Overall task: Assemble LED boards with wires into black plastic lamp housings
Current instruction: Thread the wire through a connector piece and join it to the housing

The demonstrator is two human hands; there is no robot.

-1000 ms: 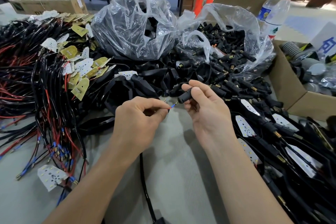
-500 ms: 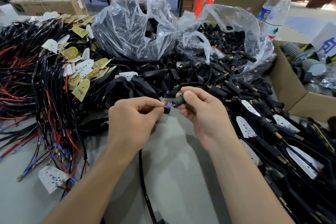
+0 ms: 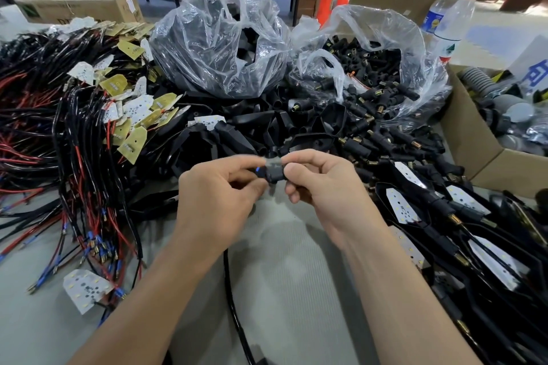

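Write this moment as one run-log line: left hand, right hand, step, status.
left hand: pinches blue-tipped wire | right hand: grips black sleeve | step: wire tip at sleeve mouth | status: insertion unclear, blurred

Both bare forearms reached in from the bottom edge and converged mid-frame. The left hand [image 3: 219, 204], back up, pinched a blue-tipped wire end [image 3: 258, 169] between thumb and forefinger. The right hand [image 3: 329, 190] pinched a small black connector [image 3: 275, 172], its other fingers curled.
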